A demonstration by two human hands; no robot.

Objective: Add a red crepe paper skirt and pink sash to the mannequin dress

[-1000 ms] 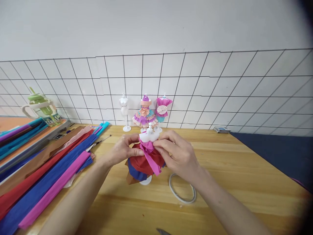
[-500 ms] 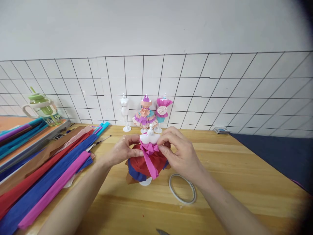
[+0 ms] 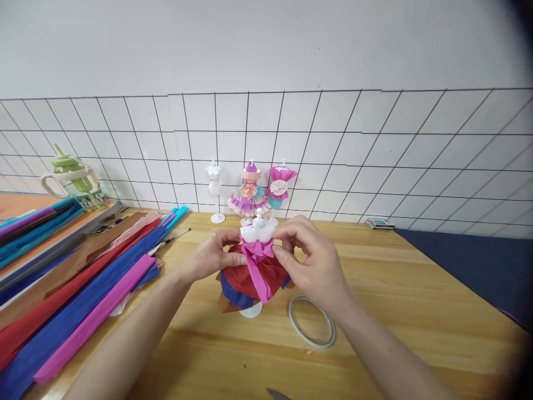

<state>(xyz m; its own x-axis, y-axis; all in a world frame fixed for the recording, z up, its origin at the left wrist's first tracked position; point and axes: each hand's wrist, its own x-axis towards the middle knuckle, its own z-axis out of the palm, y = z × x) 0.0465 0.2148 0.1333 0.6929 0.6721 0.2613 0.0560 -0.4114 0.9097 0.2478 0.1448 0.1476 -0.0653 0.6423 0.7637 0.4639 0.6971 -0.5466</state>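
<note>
In front of me stands a small white mannequin on a round base. It wears a layered crepe paper skirt in red, blue and brown. A magenta crepe paper strip wraps the waist, with one end hanging down the front. My left hand grips the waist from the left, thumb in front and fingers behind. On the other side, my right hand pinches the magenta strip between thumb and forefinger at the bust's edge. A roll of white tape lies flat beside the right wrist.
Three more mannequins stand by the tiled wall: a bare one, one in a ruffled dress and one in pink. Crepe paper sheets, scissors and a green cup are at left. A dark mat lies right.
The view has shifted slightly. Both hands keep their places at the mannequin's waist, and my right fingertips have moved only a little along the magenta strip.
</note>
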